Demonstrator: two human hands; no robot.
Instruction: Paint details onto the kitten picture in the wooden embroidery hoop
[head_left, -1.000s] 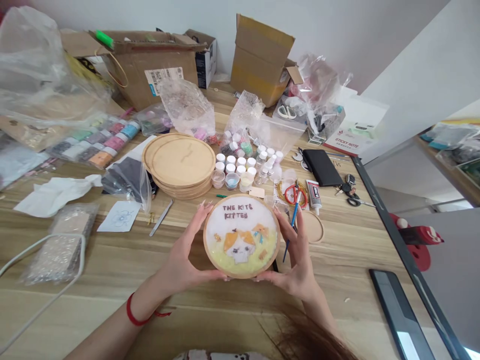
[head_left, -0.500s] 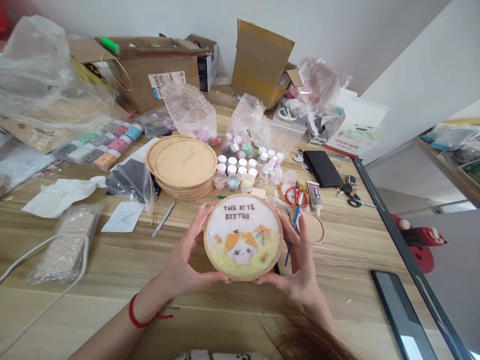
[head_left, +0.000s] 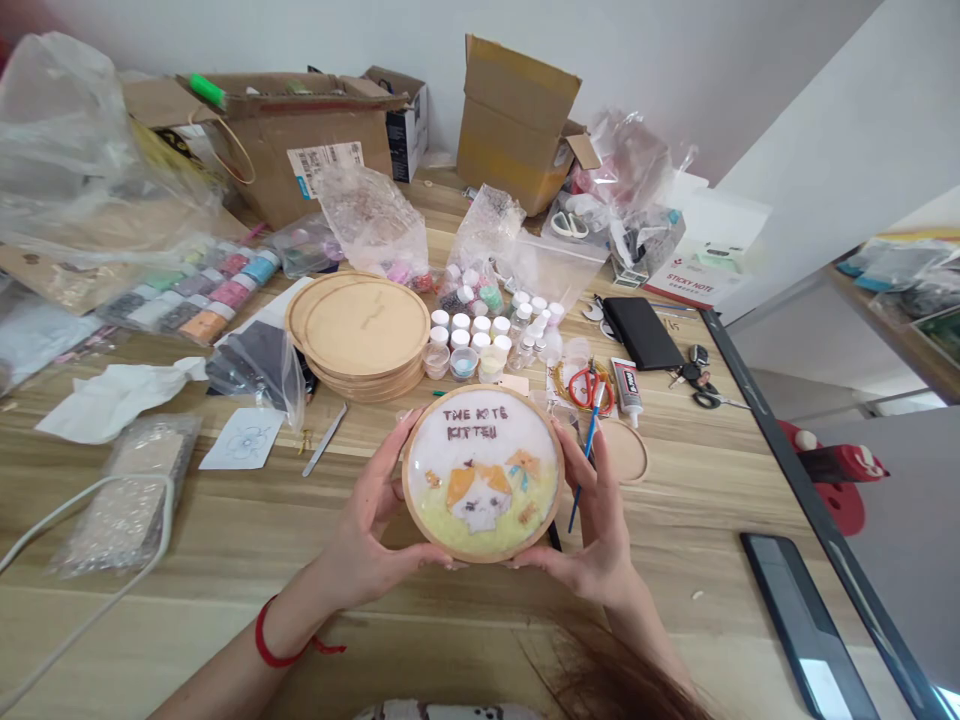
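A round wooden-framed picture (head_left: pixel 482 472) shows a cat face on yellow ground and the words "THE KITE KITTEN". I hold it tilted above the wooden table (head_left: pixel 225 540). My left hand (head_left: pixel 367 530) grips its left rim, thumb under the lower edge. My right hand (head_left: pixel 596 520) clasps its right rim the same way. A red cord circles my left wrist. Behind the picture stand several small white-capped jars (head_left: pixel 480 335) and a stack of round wooden discs (head_left: pixel 364 335).
Red scissors (head_left: pixel 589 388), a glue tube (head_left: pixel 626 387), a blue brush (head_left: pixel 583 460) and a small wooden coaster (head_left: pixel 626 452) lie to the right. Cardboard boxes (head_left: pixel 517 120) and plastic bags line the back. A dark phone (head_left: pixel 802 620) lies near the right edge.
The picture and both hands have barely shifted; the view has drifted slightly. The grip is the same.
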